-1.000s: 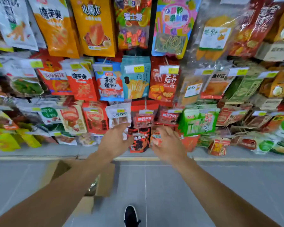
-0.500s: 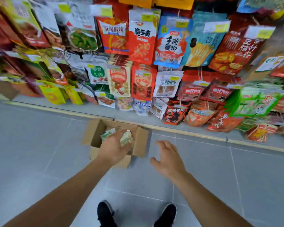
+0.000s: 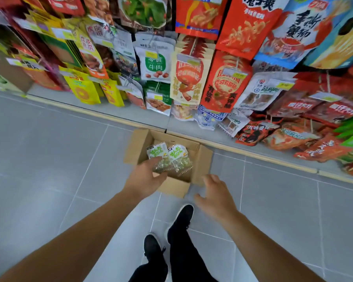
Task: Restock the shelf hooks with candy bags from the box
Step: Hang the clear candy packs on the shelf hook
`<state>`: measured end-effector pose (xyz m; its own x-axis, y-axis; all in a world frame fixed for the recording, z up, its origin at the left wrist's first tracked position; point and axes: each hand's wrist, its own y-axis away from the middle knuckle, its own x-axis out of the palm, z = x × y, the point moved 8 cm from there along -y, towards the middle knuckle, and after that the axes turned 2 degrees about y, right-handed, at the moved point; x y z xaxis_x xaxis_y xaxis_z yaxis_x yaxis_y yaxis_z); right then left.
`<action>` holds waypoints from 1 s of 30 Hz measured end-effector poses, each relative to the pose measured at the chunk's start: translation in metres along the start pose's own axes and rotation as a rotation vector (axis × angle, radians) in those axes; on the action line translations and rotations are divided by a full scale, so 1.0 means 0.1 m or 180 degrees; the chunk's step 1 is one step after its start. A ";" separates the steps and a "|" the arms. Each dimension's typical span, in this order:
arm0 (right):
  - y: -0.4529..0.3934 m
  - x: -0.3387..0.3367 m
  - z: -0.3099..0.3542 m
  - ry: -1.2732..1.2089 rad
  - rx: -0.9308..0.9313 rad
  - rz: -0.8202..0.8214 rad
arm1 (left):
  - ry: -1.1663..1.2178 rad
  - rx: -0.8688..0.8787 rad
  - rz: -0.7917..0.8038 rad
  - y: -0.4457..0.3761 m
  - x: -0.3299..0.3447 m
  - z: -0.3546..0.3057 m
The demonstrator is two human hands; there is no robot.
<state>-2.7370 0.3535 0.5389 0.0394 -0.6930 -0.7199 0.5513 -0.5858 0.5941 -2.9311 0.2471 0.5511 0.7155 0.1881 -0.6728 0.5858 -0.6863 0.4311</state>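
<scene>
An open cardboard box stands on the grey floor tiles just in front of the shelf base. Two clear candy bags with green-and-white headers stick up in it, one on the left and one on the right. My left hand reaches into the box, with fingers and thumb curled round the lower part of the left bag. My right hand hovers with spread fingers just right of the box's near flap, holding nothing. Above the box, hooks carry rows of hanging snack bags.
The low grey shelf base with a yellow edge strip runs diagonally behind the box. Packed snack bags hang low over it on the right. My two black shoes stand on the tiles just behind the box.
My view has dropped from the shelf hooks to the floor. Both hands came down from the hanging bags; the left went into the box and took hold of a candy bag, the right followed beside it.
</scene>
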 end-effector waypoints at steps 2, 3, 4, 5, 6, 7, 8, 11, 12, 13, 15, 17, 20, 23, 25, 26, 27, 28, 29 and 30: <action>-0.30 0.05 0.02 0.0053 -0.0010 0.0073 | 0.0017 -0.0068 0.0023 -0.23 0.03 0.08; -0.51 0.09 0.02 0.0060 -0.0018 0.0111 | 0.0024 -0.0126 0.0019 -0.40 0.07 0.15; -0.67 0.11 0.02 0.0084 -0.0025 0.0145 | 0.0038 -0.0174 0.0018 -0.52 0.10 0.19; -0.85 0.14 0.03 0.0086 -0.0046 0.0195 | 0.0062 -0.0215 0.0014 -0.66 0.15 0.25; -1.02 0.18 0.02 0.0090 -0.0050 0.0256 | 0.0079 -0.0286 0.0010 -0.79 0.19 0.30; -1.26 0.25 0.00 0.0068 -0.0051 0.0331 | 0.0122 -0.0361 -0.0002 -0.99 0.27 0.38; -1.44 0.30 -0.02 0.0032 -0.0041 0.0388 | 0.0160 -0.0438 0.0014 -1.14 0.34 0.44; -1.90 0.44 -0.07 -0.0032 -0.0045 0.0484 | 0.0287 -0.0628 0.0065 -1.50 0.52 0.61; -2.12 0.54 -0.10 -0.0009 -0.0039 0.0545 | 0.0385 -0.0721 0.0068 -1.67 0.63 0.72; -2.28 0.60 -0.12 -0.0007 -0.0011 0.0567 | 0.0470 -0.0811 0.0071 -1.80 0.70 0.81; -2.65 0.82 -0.16 -0.0037 0.0043 0.0623 | 0.0523 -0.0947 0.0108 -2.10 0.91 1.07; -2.98 1.07 -0.20 -0.0104 0.0103 0.0664 | 0.0503 -0.0988 0.0167 -2.36 1.13 1.32; -3.39 1.43 -0.26 -0.0162 0.0221 0.0709 | 0.0526 -0.1071 0.0242 -2.63 1.42 1.66; -3.92 1.99 -0.32 -0.0176 0.0328 0.0754 | 0.0495 -0.1164 0.0338 -3.09 1.82 2.21; -4.16 2.25 -0.35 -0.0226 0.0408 0.0799 | 0.0550 -0.1211 0.0378 -3.31 2.00 2.47; -4.30 2.45 -0.37 -0.0263 0.0426 0.0827 | 0.0559 -0.1235 0.0403 -3.45 2.12 2.63; -4.42 2.63 -0.41 -0.0287 0.0448 0.0839 | 0.0579 -0.1289 0.0455 -3.57 2.25 2.79; -4.59 2.85 -0.46 -0.0310 0.0467 0.0843 | 0.0594 -0.1358 0.0507 -3.70 2.41 2.98; -4.72 3.00 -0.49 -0.0345 0.0467 0.0858 | 0.0597 -0.1412 0.0527 -3.80 2.52 3.14; -4.84 3.13 -0.52 -0.0357 0.0507 0.0894 | 0.0598 -0.1460 0.0560 -3.88 2.62 3.26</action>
<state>-2.9478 0.4420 0.0078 0.0744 -0.8734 -0.4814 0.3945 -0.4175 0.8186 -3.0950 0.3340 0.0118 0.8493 0.2494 -0.4653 0.5270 -0.3486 0.7751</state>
